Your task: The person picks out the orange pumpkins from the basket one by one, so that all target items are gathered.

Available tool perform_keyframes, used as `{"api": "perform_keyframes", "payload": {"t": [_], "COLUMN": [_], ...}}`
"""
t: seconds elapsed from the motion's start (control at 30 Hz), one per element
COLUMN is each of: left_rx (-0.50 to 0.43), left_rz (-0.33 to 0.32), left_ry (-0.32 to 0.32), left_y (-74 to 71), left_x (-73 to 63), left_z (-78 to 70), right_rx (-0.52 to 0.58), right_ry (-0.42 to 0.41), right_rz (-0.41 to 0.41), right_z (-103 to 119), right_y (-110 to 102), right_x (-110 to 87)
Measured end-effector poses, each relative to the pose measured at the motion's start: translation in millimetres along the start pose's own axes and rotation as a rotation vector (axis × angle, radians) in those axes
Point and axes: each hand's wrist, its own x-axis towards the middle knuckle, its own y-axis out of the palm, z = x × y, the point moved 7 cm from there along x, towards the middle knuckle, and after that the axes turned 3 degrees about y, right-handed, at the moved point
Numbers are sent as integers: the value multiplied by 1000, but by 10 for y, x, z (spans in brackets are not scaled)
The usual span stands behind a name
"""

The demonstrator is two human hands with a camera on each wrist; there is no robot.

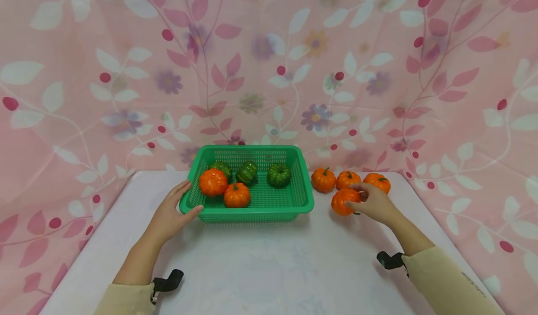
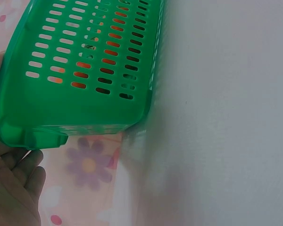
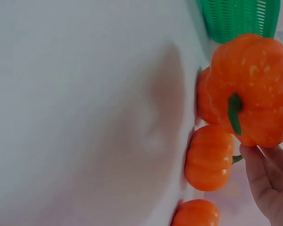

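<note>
My right hand (image 1: 371, 204) pinches an orange toy pumpkin (image 1: 343, 202) between thumb and fingertips, right of the green basket (image 1: 302, 208). In the right wrist view the held pumpkin (image 3: 254, 89) is tilted, its green stem showing, and appears lifted off the white table. My left hand (image 1: 170, 214) is at the basket's left front corner, with thumb and fingers spread along the rim. Its relaxed fingers (image 2: 30, 176) show just outside that rim in the left wrist view. In the basket lie two orange pumpkins (image 1: 213, 182) and three green ones (image 1: 279, 175).
Three more orange pumpkins stand in a row behind my right hand: one nearest the basket (image 1: 323, 180), a middle one (image 1: 347, 179) and a right one (image 1: 377, 182). A pink floral cloth (image 1: 260, 72) hangs behind the white table (image 1: 252, 263).
</note>
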Motion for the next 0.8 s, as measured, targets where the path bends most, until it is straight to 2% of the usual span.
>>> {"api": "perform_keyframes", "payload": {"t": [0.37, 0.63, 0.8], "left_rx": [-10, -5, -1], "left_rz": [3, 3, 2], "left_ry": [-1, -1, -3], "left_y": [-5, -9, -9], "left_x": [5, 3, 7], "left_z": [-17, -28, -29], "right_rx": [-121, -109, -81], "right_ry": [-1, 7, -47], "right_rz": [-11, -21, 11], "right_z": [-76, -21, -7], "right_y": [59, 144, 226], "right_x": [38, 66, 83]}}
